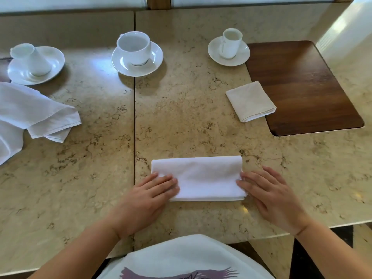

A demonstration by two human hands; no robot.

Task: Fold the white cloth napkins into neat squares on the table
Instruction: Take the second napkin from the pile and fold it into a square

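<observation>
Napkin: white cloth rectangle (pixel 198 178), long axis along the tabletop's (pixel 181 109) near edge.
Grips: my left hand (pixel 150 195) and right hand (pixel 267 190) flat, open, pressing opposite short ends, equally near.

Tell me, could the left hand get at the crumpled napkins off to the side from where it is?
Probably yes: the left hand has only bare table between it and the unfolded napkins.
</observation>
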